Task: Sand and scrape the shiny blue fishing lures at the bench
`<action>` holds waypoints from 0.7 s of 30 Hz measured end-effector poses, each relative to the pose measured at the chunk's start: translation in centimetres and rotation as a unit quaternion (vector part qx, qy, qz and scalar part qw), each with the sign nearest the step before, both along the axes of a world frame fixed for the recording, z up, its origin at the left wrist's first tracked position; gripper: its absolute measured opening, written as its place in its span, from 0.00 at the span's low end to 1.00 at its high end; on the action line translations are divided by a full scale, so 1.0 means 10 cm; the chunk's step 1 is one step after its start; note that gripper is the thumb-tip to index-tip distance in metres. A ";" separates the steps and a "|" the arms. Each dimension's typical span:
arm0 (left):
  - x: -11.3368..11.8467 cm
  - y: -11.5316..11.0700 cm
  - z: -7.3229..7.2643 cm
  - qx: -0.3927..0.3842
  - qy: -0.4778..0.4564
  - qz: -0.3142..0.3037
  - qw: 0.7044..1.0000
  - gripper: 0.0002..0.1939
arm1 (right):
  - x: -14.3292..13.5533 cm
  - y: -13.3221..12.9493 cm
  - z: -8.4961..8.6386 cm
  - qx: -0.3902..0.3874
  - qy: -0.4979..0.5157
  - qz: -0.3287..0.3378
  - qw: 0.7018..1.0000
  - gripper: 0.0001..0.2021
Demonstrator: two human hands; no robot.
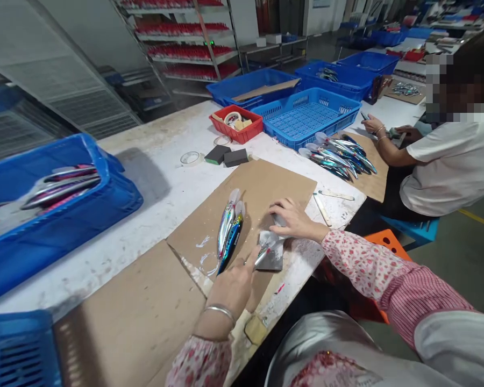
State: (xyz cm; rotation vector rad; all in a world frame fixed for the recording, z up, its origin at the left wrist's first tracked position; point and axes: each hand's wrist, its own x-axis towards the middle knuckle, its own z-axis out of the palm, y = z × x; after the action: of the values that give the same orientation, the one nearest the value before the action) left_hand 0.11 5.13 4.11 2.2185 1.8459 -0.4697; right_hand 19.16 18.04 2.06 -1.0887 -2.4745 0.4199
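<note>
Over the cardboard's near edge, my left hand (232,287), with a silver bangle at the wrist, grips a silvery fishing lure (263,257) with its index finger stretched along it. The lure's clear lip points away from that hand, above a dark grey block (272,263). My right hand (292,217) is closed around a small grey piece (279,220), mostly covered by its fingers, just beyond the lure. To the left, two finished-looking fishing lures (228,231), silver and blue, lie side by side on the cardboard sheet (278,180).
A red basket (242,134) with tape rolls stands behind two dark sanding blocks (236,157). Blue crates (116,188) flank the table, one holding lures. On the right, a co-worker (455,156) sits by a lure pile (342,156). Thin sticks (322,209) lie near my right wrist.
</note>
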 end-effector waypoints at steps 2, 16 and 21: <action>-0.01 0.01 -0.01 0.000 0.006 -0.004 1.000 0.29 | -0.23 -0.04 0.06 0.016 -0.025 0.011 0.999 0.18; -0.01 -0.02 -0.10 0.021 -0.010 0.004 1.000 0.27 | -0.41 -0.06 0.14 0.032 -0.061 0.041 0.997 0.16; -0.04 -0.09 -0.11 0.019 -0.043 0.029 0.998 0.26 | -0.33 0.00 0.12 0.006 -0.064 0.056 0.996 0.17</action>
State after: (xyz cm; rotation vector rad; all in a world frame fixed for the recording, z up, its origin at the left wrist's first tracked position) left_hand -0.30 4.26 2.99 2.1664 1.8837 -0.3270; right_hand 15.87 18.07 3.29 -1.0045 -2.6570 0.3779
